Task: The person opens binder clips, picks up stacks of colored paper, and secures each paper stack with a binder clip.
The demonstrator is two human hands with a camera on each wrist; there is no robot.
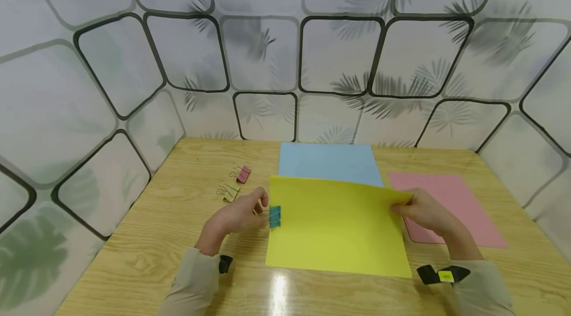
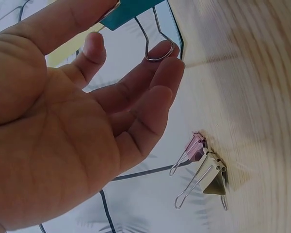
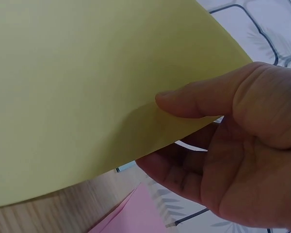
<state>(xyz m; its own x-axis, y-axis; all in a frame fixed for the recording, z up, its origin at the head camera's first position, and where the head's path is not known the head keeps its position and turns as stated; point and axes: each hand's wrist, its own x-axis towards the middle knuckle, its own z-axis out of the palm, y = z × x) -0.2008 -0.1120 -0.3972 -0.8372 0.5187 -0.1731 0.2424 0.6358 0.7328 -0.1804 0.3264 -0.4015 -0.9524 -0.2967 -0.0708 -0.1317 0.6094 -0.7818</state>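
Note:
A yellow sheet of paper (image 1: 339, 226) is held up between the two hands, its right part bent. A teal binder clip (image 1: 275, 217) sits on its left edge. My left hand (image 1: 241, 214) holds this clip by its wire handles; in the left wrist view the thumb is at the clip and a fingertip is at one wire loop (image 2: 160, 59). My right hand (image 1: 426, 212) pinches the paper's upper right corner, with the thumb on the near face and the other fingers behind, as the right wrist view shows.
Left of the paper lie a pink binder clip (image 1: 243, 174) and a cream binder clip (image 1: 229, 192) on the wooden table (image 1: 156, 236). Blue paper (image 1: 330, 159) lies behind the yellow sheet, pink paper (image 1: 464, 212) at the right. A patterned wall covering (image 1: 263, 73) encloses the table's back and sides.

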